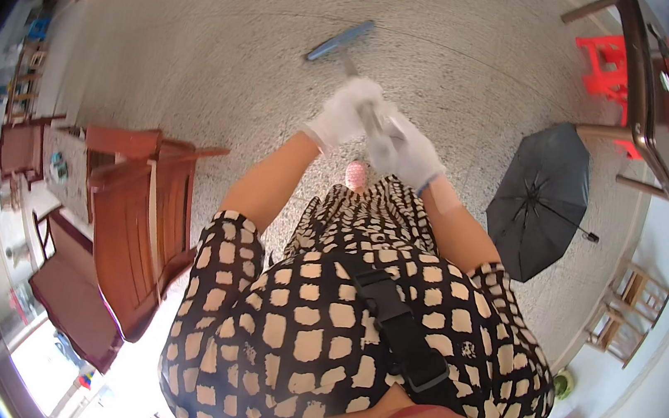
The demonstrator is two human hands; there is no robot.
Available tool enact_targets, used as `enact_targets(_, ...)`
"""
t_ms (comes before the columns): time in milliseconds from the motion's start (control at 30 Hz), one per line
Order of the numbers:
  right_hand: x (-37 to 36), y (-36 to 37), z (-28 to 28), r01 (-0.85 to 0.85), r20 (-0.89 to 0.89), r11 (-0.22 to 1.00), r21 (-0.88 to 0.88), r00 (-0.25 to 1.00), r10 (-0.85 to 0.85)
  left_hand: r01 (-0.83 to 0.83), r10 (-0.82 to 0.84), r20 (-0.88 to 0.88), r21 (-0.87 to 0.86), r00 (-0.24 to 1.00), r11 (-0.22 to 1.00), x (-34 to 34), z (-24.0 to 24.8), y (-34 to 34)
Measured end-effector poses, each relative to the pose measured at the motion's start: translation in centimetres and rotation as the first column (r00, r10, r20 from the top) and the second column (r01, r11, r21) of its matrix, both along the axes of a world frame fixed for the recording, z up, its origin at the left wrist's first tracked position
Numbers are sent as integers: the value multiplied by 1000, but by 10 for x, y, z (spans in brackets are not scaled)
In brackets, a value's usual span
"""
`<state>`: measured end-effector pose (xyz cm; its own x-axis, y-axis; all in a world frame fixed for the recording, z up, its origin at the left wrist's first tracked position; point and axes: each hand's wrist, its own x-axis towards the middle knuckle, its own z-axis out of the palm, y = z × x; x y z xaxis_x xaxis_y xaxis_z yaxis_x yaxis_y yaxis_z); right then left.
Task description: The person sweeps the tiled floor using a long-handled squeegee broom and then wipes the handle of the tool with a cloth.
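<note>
My left hand (341, 115), in a white glove, is closed round the grey handle of a long-handled floor tool, farther out from my body. Closer to me, my right hand (415, 154), gloved in white too, grips the same handle. The tool's narrow blue head (339, 40) rests slantwise on the speckled floor ahead of my hands. Whether it is a broom or a mop, I cannot tell. Motion smears the gloves and the handle, and the fingers cover part of it. A pink shoe tip (356, 176) shows below my hands.
An open black umbrella (537, 202) lies on the floor at right. Beyond it stand a dark table (646, 105) and red plastic stools (603, 65). Brown wooden furniture (127, 234) is at left. Small wooden chairs (631, 312) line the right wall.
</note>
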<state>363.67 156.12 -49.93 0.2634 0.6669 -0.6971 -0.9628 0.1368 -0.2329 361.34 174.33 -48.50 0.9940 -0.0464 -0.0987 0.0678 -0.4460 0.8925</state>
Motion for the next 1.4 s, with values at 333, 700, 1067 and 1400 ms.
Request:
enact_targets(333, 157, 64, 26, 287, -289, 934, 213, 932, -220, -190, 444, 148, -755, 884, 628, 113, 183, -44)
enact_targets(700, 269, -51, -62, 499, -71, 843, -198, 851, -521, -12, 270, 214, -762, 939, 648, 169, 131, -60)
enact_targets(1067, 307, 7, -173, 258, -475, 858, -445, 744, -470, -397, 217, -344, -640, 914, 658, 222, 58, 25)
enact_targets(1400, 297, 346, -43, -86, -547, 922, -377, 824, -147, -248, 443, 291, -521, 848, 817, 178, 134, 243)
